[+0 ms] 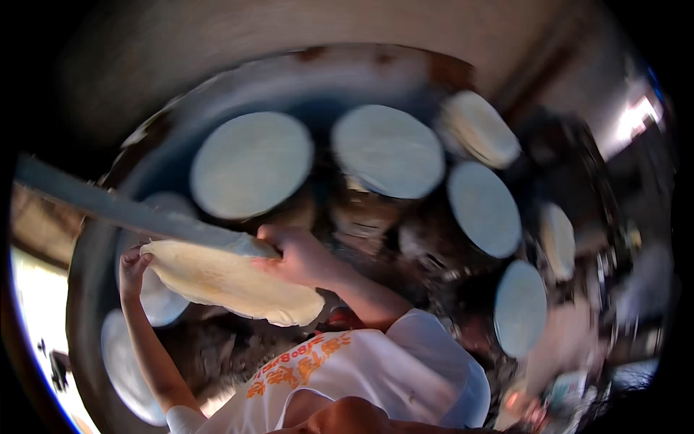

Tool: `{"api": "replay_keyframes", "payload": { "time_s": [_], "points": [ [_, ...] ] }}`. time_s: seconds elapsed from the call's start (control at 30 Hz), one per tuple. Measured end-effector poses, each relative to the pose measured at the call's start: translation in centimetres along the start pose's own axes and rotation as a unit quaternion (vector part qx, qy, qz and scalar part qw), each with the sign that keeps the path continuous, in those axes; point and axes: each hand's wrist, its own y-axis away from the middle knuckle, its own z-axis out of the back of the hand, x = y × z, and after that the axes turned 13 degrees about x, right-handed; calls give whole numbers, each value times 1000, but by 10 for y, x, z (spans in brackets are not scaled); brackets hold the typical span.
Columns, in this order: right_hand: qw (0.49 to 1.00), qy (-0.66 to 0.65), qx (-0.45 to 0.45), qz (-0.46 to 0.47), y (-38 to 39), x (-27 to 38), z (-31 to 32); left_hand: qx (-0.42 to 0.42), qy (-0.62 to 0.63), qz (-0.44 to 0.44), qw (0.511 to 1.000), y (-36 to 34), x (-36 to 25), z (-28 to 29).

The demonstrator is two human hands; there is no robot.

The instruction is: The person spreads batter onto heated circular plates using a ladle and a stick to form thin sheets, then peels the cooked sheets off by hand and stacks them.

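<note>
A thin, pale yellow flatbread sheet with faint brown patches hangs stretched out in front of me. My left hand pinches its left edge between thumb and fingers. Over the sheet's right part, my right hand is closed in a fist around the near end of a long, flat grey strip. This strip runs from the far left down to my fist, above the sheet's upper edge. Whether my right fingers also hold the sheet cannot be seen.
Several pale round discs on dark round stands ring me, among them a disc at the back left, one at the back middle and one at the right. A folded pale stack lies back right. A curved rusty rim bounds the far side.
</note>
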Motion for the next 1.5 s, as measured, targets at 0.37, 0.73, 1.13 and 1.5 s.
{"api": "replay_keyframes", "payload": {
  "time_s": [0.37,0.73,1.13,1.5],
  "points": [
    [853,128,-436,-257,242,-147,490,214,-191,-208,935,-533,-242,-477],
    [780,91,-592,-180,363,-279,727,48,-403,-666,626,-709,-268,-735],
    [746,-2,-599,-292,411,-468,692,127,-448,-452,761,-703,-127,-712],
    [740,-27,-558,-376,405,-340,553,134,-477,-185,849,-426,-67,-442]
  ]
}}
